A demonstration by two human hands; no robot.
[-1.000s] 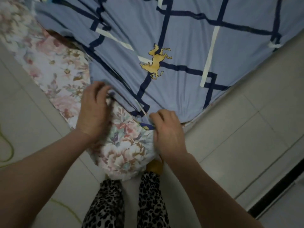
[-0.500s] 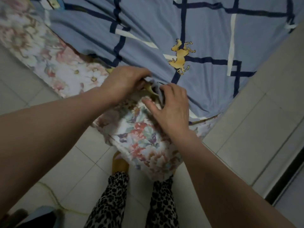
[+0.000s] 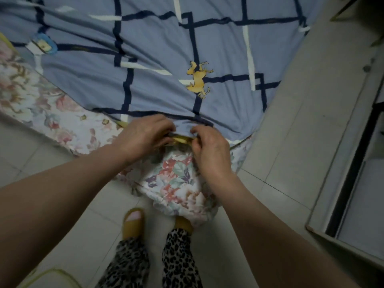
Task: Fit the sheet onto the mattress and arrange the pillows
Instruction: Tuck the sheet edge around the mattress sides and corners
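A blue sheet (image 3: 158, 50) with dark navy grid lines, white bars and a yellow horse motif lies over the top of the mattress (image 3: 176, 183), whose floral cover shows at the near corner and along the left side. At that corner, my left hand (image 3: 145, 134) and my right hand (image 3: 209, 150) sit close together, fingers curled on the sheet's lower hem. A yellow strip of the hem shows between them. No pillows are in view.
Pale tiled floor (image 3: 295, 129) surrounds the bed corner. A white cabinet or door frame with a dark gap (image 3: 349, 173) stands close on the right. My feet in yellow slippers (image 3: 133, 221) stand right at the mattress corner.
Both hands have moved up from the sides of the floral corner and come together at the sheet's hem on top of it. The view has shifted left across the bed.
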